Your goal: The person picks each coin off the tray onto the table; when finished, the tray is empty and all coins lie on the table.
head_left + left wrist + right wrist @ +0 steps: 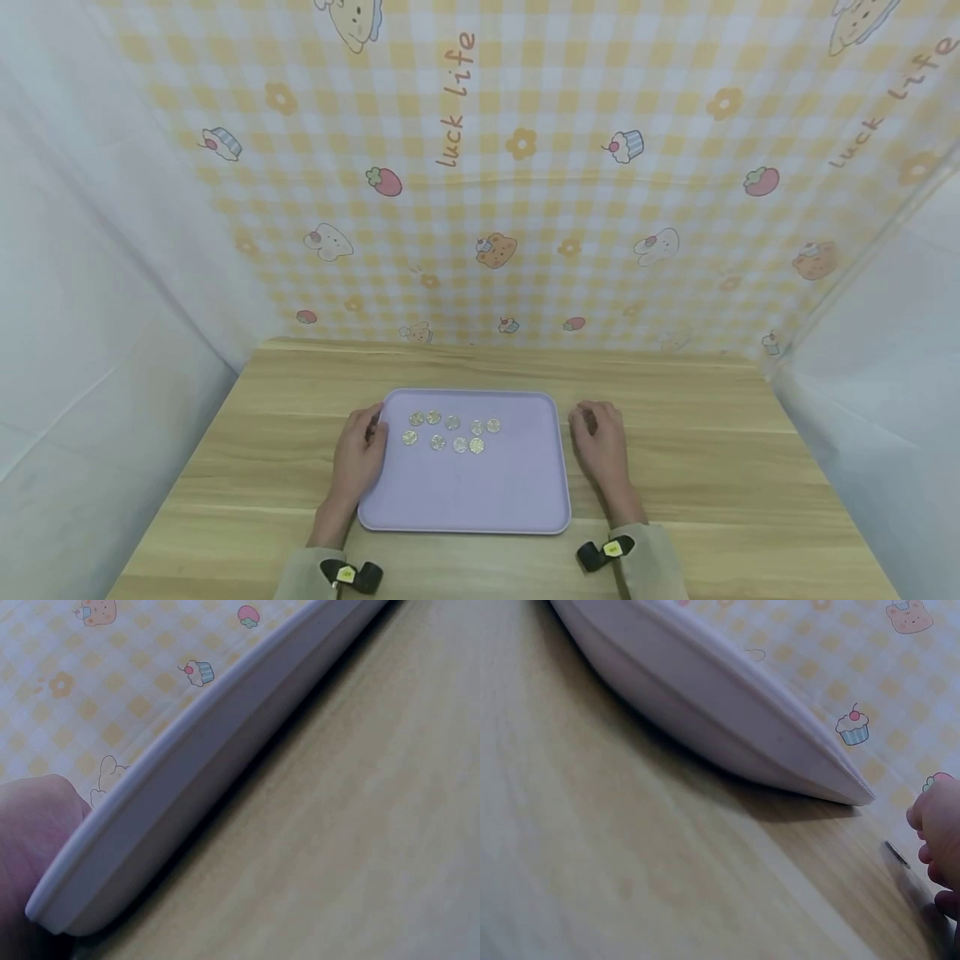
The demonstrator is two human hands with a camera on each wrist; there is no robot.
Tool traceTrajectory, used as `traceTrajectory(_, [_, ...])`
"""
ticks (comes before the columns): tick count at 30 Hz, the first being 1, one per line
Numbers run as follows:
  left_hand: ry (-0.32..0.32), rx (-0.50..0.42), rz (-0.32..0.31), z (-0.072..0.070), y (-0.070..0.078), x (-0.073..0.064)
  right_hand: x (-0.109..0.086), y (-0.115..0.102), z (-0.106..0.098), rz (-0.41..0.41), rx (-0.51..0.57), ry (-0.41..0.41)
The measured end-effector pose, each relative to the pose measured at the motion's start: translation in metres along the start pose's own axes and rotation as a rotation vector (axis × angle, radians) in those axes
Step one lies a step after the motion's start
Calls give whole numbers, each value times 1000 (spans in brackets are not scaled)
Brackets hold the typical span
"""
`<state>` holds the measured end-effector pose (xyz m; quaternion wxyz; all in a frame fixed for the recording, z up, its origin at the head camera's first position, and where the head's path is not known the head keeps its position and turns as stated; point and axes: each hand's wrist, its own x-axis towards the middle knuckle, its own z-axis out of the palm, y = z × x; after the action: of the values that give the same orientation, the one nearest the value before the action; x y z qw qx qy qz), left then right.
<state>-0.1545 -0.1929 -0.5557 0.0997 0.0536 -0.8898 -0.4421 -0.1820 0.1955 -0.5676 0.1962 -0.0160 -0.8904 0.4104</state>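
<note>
We find the left hand [360, 454] against the left edge of the lavender tray [465, 500], its fingers bent and its thumb lying at the rim; whether it grips the rim or merely touches it, we cannot tell. The right hand [602, 446] rests on the table [712, 467] just beside the tray's right edge, a narrow gap between. Its fingers are loosely curled, thumb and forefinger set apart by a dark gap, and we see nothing held.

The tray lies flat between the two hands. Nine coins [452, 422] lie on it in two uneven rows, in its far half and nearer to the left hand; some sit edge to edge. The near half of the tray reaches back past both wrists. Outward of the right hand, the tabletop runs to the right-hand white sheet [885, 333]; ahead of both hands it ends at the checked cloth [465, 208].

In the right wrist view we note a thin, dark sliver [897, 853] close by the right fingertips, seen edge-on; we cannot identify it. That view cuts off most of the hand, and in the left wrist view the tray wall conceals part of the left. The coin faces are too small to read.
</note>
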Motion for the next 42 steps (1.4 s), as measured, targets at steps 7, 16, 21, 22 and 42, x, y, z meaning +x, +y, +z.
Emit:
traceTrajectory(7, [5,-3,-1,1,-2,-1,-1,-4,-2,-3,11,50])
traceTrajectory(16, [12,4,3,2,-3,-5,-12,-22,3,-51,74,66])
traceTrajectory(21, [2,5,-2,2,-2,-4,-15,-42,7,-62,134,32])
traceTrajectory(22, [3,4,0,3,-2,-4,-15,-45,8,-69,148,30])
traceTrajectory(42, [6,-1,11,1,-2,1,-27,-77,43,-303,165,-11])
